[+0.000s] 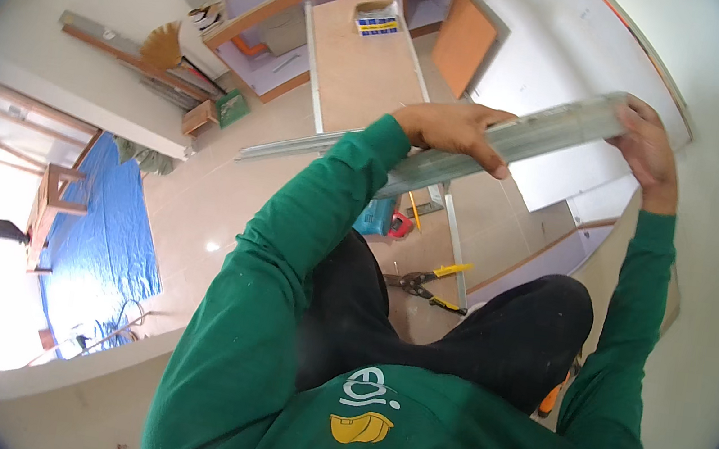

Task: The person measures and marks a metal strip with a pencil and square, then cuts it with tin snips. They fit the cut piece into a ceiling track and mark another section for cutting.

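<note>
A long galvanised metal channel (555,131) lies across both of my hands, slanting up to the right above my knees. My left hand (457,132) wraps its middle, fingers over the top and thumb along the near side. At its far right end, my right hand (649,143) grips the tip. Thinner metal lengths (294,148) extend to the left behind my left sleeve; whether they join the held channel is hidden. Below, between my knees, lie tin snips (420,283) with yellow-and-black handles, a yellow pencil (414,211), a red tape measure (400,225) and a teal object (374,216).
A wood panel (366,69) with metal edging carries a cardboard box (377,22). Behind it stands an open cabinet (271,70). An orange board (464,41) leans near a white panel (533,43). Leftward are a broom (164,45), a green dustpan (233,109) and a blue tarp (109,212).
</note>
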{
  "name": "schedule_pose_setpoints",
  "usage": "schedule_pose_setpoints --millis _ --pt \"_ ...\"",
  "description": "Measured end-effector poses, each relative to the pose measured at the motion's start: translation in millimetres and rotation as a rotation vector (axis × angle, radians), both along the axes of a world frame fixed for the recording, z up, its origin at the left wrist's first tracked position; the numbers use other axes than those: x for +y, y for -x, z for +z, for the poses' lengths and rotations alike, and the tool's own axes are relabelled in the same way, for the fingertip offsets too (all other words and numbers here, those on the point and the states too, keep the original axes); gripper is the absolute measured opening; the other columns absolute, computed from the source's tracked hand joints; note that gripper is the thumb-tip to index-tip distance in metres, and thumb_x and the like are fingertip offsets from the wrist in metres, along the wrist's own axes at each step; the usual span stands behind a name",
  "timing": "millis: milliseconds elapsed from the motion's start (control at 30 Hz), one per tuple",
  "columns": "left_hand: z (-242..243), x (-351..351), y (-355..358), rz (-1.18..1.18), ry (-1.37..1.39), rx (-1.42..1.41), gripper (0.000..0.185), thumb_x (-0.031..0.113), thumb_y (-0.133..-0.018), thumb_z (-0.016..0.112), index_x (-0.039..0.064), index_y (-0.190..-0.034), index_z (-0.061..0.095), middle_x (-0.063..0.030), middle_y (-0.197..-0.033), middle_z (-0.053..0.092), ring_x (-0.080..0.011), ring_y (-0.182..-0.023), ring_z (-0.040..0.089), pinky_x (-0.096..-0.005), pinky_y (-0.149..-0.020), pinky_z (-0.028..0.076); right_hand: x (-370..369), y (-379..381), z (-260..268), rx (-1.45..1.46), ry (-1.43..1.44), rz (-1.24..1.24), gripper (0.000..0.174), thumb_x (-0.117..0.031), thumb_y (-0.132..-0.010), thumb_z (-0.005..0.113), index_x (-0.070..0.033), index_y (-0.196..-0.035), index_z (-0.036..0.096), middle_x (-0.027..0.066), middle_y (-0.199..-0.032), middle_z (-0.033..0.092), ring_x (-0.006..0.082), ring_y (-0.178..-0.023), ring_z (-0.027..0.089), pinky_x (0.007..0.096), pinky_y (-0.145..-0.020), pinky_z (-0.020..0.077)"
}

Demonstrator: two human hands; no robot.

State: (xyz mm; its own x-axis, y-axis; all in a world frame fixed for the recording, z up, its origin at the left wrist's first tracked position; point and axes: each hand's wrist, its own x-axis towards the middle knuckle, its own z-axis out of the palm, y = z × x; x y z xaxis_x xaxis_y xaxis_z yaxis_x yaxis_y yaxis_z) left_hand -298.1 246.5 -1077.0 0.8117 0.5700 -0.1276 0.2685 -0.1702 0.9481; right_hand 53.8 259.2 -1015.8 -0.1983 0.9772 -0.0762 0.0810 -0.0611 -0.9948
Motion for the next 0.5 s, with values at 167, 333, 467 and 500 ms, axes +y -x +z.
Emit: schedule_pose_setpoints --millis 167,333,467,500 --pt "2 -10 -10 0.214 0.137 -0.051 0.062 0.046 -0.092 0.086 0.004 -0.133 0.066 -0.0095 -0.113 0.073 -0.0203 -0.109 0.067 -0.0349 -0.098 0.052 -67 91 -20 -0.975 -1.271 -0.304 0.005 -0.013 -0.099 0.067 -0.012 -0.101 0.072 0.002 -0.102 0.072 0.0154 -0.097 0.069 0.0373 -0.093 0.0463" --pt "23 -16 -14 0.231 0.124 -0.045 0.072 0.048 -0.088 0.089 0.005 -0.141 0.066 -0.0098 -0.116 0.074 -0.0208 -0.11 0.069 -0.0351 -0.096 0.054 -23 70 9 -0.77 -0.804 -0.152 0.011 -0.018 -0.098 0.073 -0.01 -0.106 0.073 0.0038 -0.103 0.074 0.0213 -0.096 0.069 0.04 -0.088 0.0515" --pt "8 10 31 0.085 -0.087 0.028 0.073 0.054 -0.085 0.09 0.008 -0.137 0.07 -0.0063 -0.116 0.074 -0.0215 -0.109 0.071 -0.0342 -0.094 0.057 9 6 -27 0.31 -0.052 -0.043 0.02 -0.022 -0.107 0.065 -0.003 -0.111 0.071 0.0063 -0.103 0.074 0.0193 -0.098 0.069 0.0379 -0.087 0.0563" --pt "5 16 37 0.148 -0.096 -0.016 0.074 0.055 -0.084 0.09 0.008 -0.137 0.071 -0.0066 -0.115 0.075 -0.022 -0.109 0.072 -0.0344 -0.095 0.057 18 -4 -48 0.368 -0.1 0.011 0.021 -0.021 -0.108 0.064 -0.003 -0.112 0.071 0.0062 -0.104 0.074 0.0189 -0.1 0.069 0.0385 -0.088 0.0568"
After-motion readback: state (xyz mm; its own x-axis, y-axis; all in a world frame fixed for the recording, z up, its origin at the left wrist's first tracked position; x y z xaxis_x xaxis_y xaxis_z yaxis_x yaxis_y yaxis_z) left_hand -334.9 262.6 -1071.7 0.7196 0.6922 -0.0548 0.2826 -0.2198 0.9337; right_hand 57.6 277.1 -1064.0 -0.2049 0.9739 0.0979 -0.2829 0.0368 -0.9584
